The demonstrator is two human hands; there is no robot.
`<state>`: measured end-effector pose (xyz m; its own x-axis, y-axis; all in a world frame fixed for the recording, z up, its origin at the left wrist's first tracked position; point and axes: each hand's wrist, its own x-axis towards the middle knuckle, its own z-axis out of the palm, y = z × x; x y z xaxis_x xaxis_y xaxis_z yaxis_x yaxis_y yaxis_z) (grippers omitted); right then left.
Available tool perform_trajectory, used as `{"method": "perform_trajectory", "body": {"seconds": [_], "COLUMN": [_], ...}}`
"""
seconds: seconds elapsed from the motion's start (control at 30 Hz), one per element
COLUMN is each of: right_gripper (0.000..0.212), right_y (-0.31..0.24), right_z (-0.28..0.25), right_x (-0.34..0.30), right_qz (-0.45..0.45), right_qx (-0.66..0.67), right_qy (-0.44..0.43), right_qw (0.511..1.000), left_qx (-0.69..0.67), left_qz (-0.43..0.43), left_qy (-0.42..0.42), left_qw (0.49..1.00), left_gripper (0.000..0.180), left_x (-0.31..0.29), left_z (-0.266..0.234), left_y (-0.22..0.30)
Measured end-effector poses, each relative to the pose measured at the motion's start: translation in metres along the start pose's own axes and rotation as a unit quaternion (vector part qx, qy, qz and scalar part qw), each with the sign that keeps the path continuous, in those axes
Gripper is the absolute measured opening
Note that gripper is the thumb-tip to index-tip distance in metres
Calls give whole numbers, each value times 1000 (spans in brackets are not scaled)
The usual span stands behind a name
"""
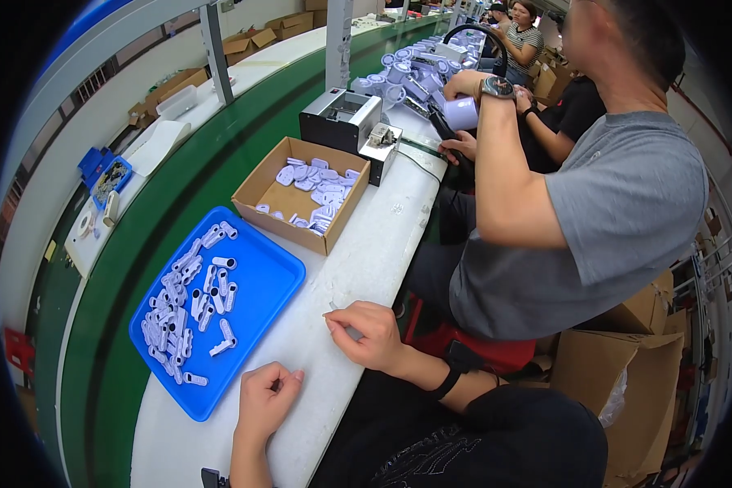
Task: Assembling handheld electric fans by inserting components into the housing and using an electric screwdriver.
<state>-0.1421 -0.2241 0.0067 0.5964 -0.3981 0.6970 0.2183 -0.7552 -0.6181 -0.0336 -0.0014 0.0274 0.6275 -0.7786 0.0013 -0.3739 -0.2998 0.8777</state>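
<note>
My left hand (267,397) rests on the white worktop in a loose fist, close to the near right edge of a blue tray (262,281). Nothing shows between its thumb and curled fingers. My right hand (368,335), with a black band on the wrist, is closed over the worktop, its thumb and fingertips together. Whatever it may hold is too small or hidden to make out. Inside the tray lie many small white oblong plastic parts (171,317), some with a dark oval end, heaped mostly to the left.
Beyond the tray stands an open cardboard box (289,224) with flat white plastic pieces. Behind it is a small metal bench machine (342,118). A co-worker in a grey shirt (586,211) sits at the right, handling a white cup-shaped part (461,114). A green conveyor belt (130,276) runs along the left.
</note>
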Motion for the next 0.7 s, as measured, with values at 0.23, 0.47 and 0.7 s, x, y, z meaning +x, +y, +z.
{"method": "perform_trajectory", "body": {"seconds": [0.23, 0.47, 0.7], "right_gripper": [20, 78, 80], "right_y": [12, 23, 28], "right_z": [-7, -30, -47], "right_x": [-18, -29, -35], "right_qz": [31, 191, 54], "right_qx": [26, 331, 342], "right_qy": [-29, 236, 113], "right_qw": [999, 894, 931], "left_qx": [-1, -40, -22], "left_qz": [-2, -50, -37], "left_qy": [-3, 2, 7], "left_qw": [1000, 998, 999], "left_gripper": [34, 32, 33], "left_x": [0, -2, 0], "left_z": [1, 1, 1], "left_y": [-1, 4, 7]}}
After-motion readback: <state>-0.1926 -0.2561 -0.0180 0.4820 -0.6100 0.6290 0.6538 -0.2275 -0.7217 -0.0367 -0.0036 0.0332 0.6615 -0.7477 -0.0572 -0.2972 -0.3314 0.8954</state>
